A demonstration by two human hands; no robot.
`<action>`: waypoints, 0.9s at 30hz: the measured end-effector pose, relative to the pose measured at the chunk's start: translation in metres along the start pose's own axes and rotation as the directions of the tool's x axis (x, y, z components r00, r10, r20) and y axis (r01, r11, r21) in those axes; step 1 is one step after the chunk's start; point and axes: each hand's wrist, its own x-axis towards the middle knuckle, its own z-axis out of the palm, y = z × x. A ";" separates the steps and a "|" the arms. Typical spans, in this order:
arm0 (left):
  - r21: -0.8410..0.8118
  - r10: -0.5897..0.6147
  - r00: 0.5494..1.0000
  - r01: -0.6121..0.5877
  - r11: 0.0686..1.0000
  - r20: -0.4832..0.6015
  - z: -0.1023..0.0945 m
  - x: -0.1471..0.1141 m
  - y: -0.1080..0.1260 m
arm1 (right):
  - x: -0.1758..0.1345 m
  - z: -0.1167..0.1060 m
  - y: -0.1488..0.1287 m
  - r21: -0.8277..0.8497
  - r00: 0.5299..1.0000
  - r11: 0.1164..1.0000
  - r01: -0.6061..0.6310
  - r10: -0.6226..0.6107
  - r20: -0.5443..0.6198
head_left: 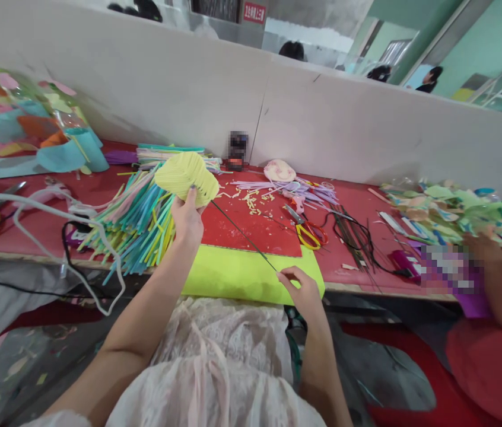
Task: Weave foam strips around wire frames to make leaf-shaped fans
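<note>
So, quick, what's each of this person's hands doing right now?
Left hand: closed on the yellow ridged piece, thumb against its face.
Right hand: closed, pinching the near end of the thin dark stick.

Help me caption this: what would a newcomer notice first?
First, the yellow piece in the left hand, left of centre, with a dark rod slanting down to the right hand. Then coloured strips heaped on the red table, left of the left hand.

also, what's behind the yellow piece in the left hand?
Strips show past its left edge, pale scraps past its right. What lies directly behind the yellow piece is covered.
</note>
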 end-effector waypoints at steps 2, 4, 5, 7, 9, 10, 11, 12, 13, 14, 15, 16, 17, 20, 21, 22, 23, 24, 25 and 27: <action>0.026 0.001 1.000 -0.002 1.000 0.022 -0.001 -0.001 -0.001 | 0.007 0.001 0.003 0.080 0.994 0.995 -0.057 0.050 0.098; 0.060 0.006 0.999 -0.009 0.998 0.054 -0.001 -0.005 -0.003 | 0.017 0.001 0.005 0.115 0.983 0.989 -0.095 0.076 0.166; 0.076 0.008 0.998 -0.013 0.997 0.069 -0.001 -0.007 -0.004 | 0.023 0.001 0.005 0.111 0.980 0.989 -0.100 0.078 0.185; 0.099 0.006 0.996 -0.015 0.995 0.088 0.001 -0.014 -0.007 | 0.034 0.000 0.001 0.095 0.975 0.992 -0.087 0.065 0.211; 0.112 -0.014 0.995 0.003 0.994 0.097 0.005 -0.023 -0.012 | 0.045 0.002 -0.009 0.094 0.970 0.993 -0.066 0.041 0.240; 0.117 -0.030 0.995 0.018 0.993 0.100 0.007 -0.028 -0.014 | 0.049 0.003 -0.015 0.100 0.967 0.993 -0.054 0.028 0.252; 0.124 -0.052 0.993 0.039 0.992 0.103 0.010 -0.033 -0.015 | 0.053 0.006 -0.021 0.110 0.966 0.993 -0.045 0.015 0.257; 0.130 -0.077 0.992 0.063 0.989 0.103 0.012 -0.039 -0.017 | 0.056 0.009 -0.027 0.121 0.968 0.992 -0.037 0.005 0.251; 0.131 -0.102 0.989 0.088 0.988 0.103 0.014 -0.044 -0.018 | 0.059 0.013 -0.032 0.135 0.971 0.990 -0.032 -0.001 0.237; 0.121 -0.117 0.987 0.104 0.987 0.107 0.015 -0.048 -0.018 | 0.062 0.017 -0.037 0.153 0.976 0.988 -0.030 -0.004 0.218; 0.107 -0.123 0.985 0.110 0.988 0.118 0.017 -0.052 -0.018 | 0.064 0.021 -0.040 0.175 0.980 0.984 -0.035 -0.001 0.198; 0.096 -0.122 0.983 0.110 0.989 0.135 0.017 -0.055 -0.017 | 0.067 0.026 -0.043 0.201 0.983 0.979 -0.041 0.004 0.183; 0.093 -0.118 0.981 0.104 0.990 0.157 0.018 -0.057 -0.016 | 0.069 0.031 -0.045 0.226 0.985 0.973 -0.045 0.005 0.174; 0.157 -0.135 0.968 0.103 0.982 0.211 0.017 -0.055 -0.015 | 0.078 0.045 -0.050 0.275 0.987 0.961 -0.014 -0.030 0.157; 0.182 -0.156 0.961 0.115 0.977 0.228 0.016 -0.052 -0.015 | 0.081 0.049 -0.052 0.287 0.986 0.958 0.002 -0.049 0.157; 0.197 -0.180 0.952 0.132 0.971 0.248 0.016 -0.048 -0.015 | 0.084 0.054 -0.055 0.304 0.985 0.953 0.012 -0.064 0.162; 0.200 -0.204 0.941 0.152 0.968 0.269 0.015 -0.044 -0.015 | 0.087 0.058 -0.058 0.327 0.982 0.945 0.015 -0.075 0.172; 0.191 -0.222 0.931 0.171 0.966 0.290 0.016 -0.038 -0.014 | 0.090 0.062 -0.061 0.356 0.980 0.934 0.009 -0.079 0.181; 0.173 -0.233 0.922 0.187 0.967 0.308 0.016 -0.032 -0.013 | 0.094 0.067 -0.065 0.387 0.979 0.922 -0.002 -0.078 0.190; 0.116 -0.231 0.919 0.204 0.972 0.319 0.020 -0.018 -0.009 | 0.102 0.075 -0.075 0.441 0.978 0.897 -0.024 -0.069 0.195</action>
